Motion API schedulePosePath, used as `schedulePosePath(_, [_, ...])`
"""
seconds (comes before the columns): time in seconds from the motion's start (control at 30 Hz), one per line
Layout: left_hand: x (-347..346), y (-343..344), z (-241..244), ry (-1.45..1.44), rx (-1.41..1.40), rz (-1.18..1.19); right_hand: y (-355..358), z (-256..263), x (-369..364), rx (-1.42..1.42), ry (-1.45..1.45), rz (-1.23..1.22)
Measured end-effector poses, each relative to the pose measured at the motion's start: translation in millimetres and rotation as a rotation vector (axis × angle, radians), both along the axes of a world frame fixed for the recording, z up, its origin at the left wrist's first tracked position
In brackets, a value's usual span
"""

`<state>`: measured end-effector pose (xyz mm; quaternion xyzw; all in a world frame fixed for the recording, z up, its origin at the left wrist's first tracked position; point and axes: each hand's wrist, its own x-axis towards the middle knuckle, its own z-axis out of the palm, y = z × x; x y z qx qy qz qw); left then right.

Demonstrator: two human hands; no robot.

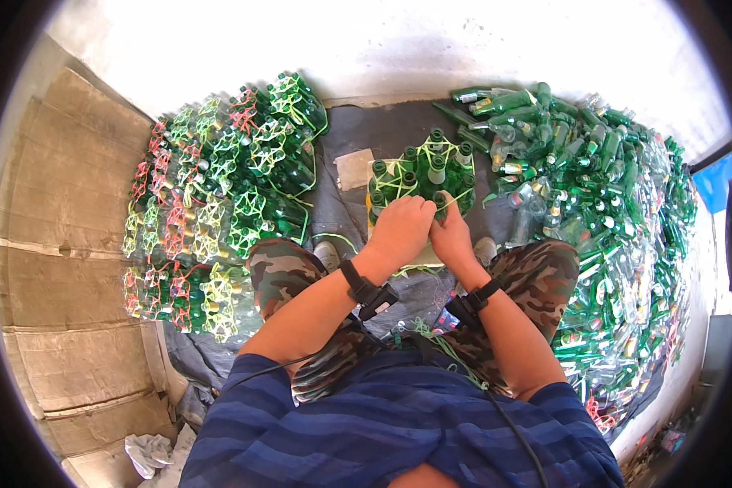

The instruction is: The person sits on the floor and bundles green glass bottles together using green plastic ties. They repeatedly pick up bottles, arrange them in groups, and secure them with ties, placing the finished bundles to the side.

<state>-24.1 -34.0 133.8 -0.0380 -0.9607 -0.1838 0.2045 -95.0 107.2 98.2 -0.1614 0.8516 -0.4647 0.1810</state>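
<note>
Several green glass bottles (437, 171) stand upright in a cluster before me, their necks laced together with yellow-green plastic strapping (402, 180). At the near side of the cluster, my left hand (399, 226) is curled with its fingertips at the strapping; what lies between them is hidden. Touching it, my right hand (451, 235) has thumb and fingers around the neck area of the nearest bottle, where a strand runs off to the upper right. Under the bottles shows part of a pale board or box (424, 257).
Strapped bundles of bottles (219, 183) stand in rows at the left, beside cardboard sheets (67, 244). Loose bottles (604, 195) are heaped along the right. A flat cardboard piece (353, 169) lies on the dark floor sheet (372, 125). Green strands (445, 348) lie across my lap.
</note>
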Motion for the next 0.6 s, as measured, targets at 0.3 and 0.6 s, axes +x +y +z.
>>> schedulePosePath(0.3, [-7, -3, 2, -0.086, -0.043, 0.014, -4, 0, -4, 0.053, 0.045, 0.036])
schedulePosePath(0.6, [-16, -15, 4, -0.073, -0.150, -0.069, 4, -9, -13, 0.085, 0.158, 0.082])
